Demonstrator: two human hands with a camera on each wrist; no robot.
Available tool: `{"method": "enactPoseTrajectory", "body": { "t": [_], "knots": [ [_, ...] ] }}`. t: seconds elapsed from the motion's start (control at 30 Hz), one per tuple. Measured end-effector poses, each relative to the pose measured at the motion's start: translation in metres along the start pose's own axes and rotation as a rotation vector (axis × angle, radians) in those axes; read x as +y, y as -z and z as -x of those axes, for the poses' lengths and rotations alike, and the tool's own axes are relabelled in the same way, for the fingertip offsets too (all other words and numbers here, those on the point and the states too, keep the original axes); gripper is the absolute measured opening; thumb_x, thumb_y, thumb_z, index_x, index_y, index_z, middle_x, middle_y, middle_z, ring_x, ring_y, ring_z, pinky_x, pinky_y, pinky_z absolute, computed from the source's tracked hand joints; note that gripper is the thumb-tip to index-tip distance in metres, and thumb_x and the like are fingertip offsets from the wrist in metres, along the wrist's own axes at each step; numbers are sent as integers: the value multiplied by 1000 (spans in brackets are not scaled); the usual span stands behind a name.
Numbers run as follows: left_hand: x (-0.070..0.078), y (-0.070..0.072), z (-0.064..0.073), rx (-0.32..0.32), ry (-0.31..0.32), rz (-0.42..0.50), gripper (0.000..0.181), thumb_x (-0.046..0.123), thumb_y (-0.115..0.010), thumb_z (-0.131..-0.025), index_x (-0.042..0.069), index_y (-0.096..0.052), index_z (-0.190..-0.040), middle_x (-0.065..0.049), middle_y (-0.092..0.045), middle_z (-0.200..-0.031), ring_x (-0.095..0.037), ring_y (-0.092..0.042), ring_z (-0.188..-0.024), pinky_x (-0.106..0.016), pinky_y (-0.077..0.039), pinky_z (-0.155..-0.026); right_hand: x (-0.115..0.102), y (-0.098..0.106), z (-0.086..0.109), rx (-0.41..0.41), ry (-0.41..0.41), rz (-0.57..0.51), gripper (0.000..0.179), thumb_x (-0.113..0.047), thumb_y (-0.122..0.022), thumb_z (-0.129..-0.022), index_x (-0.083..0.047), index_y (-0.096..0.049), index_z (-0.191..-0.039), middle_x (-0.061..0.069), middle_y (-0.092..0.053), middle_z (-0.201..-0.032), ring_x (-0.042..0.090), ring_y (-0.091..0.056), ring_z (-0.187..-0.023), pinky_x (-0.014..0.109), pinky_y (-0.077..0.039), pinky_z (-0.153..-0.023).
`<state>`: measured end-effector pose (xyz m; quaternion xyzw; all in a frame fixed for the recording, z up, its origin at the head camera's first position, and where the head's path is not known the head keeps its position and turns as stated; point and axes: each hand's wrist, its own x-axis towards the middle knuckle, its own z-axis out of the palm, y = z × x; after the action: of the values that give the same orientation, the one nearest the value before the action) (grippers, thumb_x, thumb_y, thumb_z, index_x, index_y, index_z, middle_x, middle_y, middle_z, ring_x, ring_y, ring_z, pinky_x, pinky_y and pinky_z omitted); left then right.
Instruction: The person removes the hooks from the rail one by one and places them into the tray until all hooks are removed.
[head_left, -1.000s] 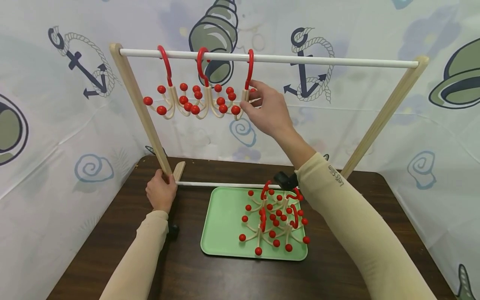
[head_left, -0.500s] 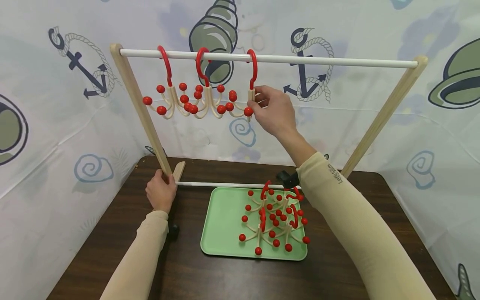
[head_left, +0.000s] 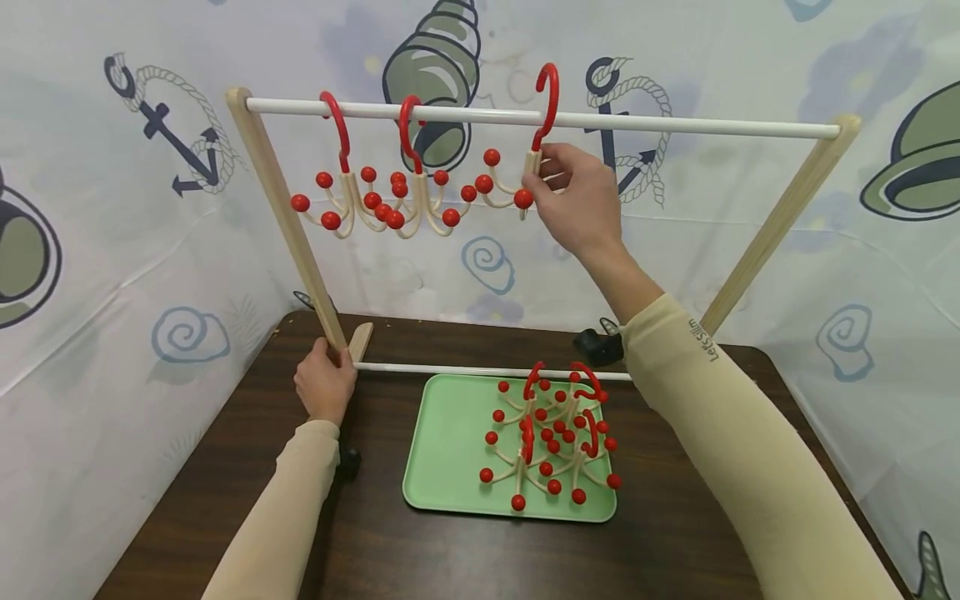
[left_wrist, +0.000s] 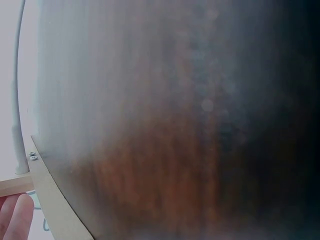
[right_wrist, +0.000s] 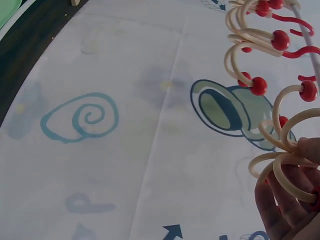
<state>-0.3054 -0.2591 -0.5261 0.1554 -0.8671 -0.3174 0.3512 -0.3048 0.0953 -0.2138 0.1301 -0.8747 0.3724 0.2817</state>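
My right hand (head_left: 577, 196) pinches the pale stem of a hanger (head_left: 553, 96) that has a red hook and several curved arms tipped with red balls. Its hook rises above the white rail (head_left: 690, 125), apart from it. In the right wrist view, fingers (right_wrist: 272, 200) and thumb close round the base of the hanger's arms (right_wrist: 287, 142). Two like hangers, one at the far left (head_left: 347, 196) and one beside it (head_left: 418, 196), hang by their hooks from the rail. My left hand (head_left: 325, 387) grips the foot of the wooden left post (head_left: 288, 221).
A green tray (head_left: 442, 450) on the dark table (head_left: 450, 558) bears several more such hangers at its right side. A lower white bar (head_left: 450, 368) crosses behind the tray. The right post (head_left: 780, 225) slants beyond my right arm. A patterned cloth hangs behind.
My right hand slid the third hanger rightward along the rail, then lifted it up and off to the right. My left hand stayed on the post.
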Motion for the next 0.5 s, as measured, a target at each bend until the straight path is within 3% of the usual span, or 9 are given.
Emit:
{"method": "enactPoseTrajectory", "body": {
  "t": [0.5],
  "knots": [
    [-4, -2, -1, -5, 4, -6, 18, 20, -66, -90, 4, -64, -96, -17, -66, -77, -42, -62, -70, -57, -44, -63, 15, 25, 34, 46, 0, -183, 31, -22, -69, -91, -8, -69, -119, 6, -72, -103, 18, -67, -87, 28, -51, -81]
  ]
}}
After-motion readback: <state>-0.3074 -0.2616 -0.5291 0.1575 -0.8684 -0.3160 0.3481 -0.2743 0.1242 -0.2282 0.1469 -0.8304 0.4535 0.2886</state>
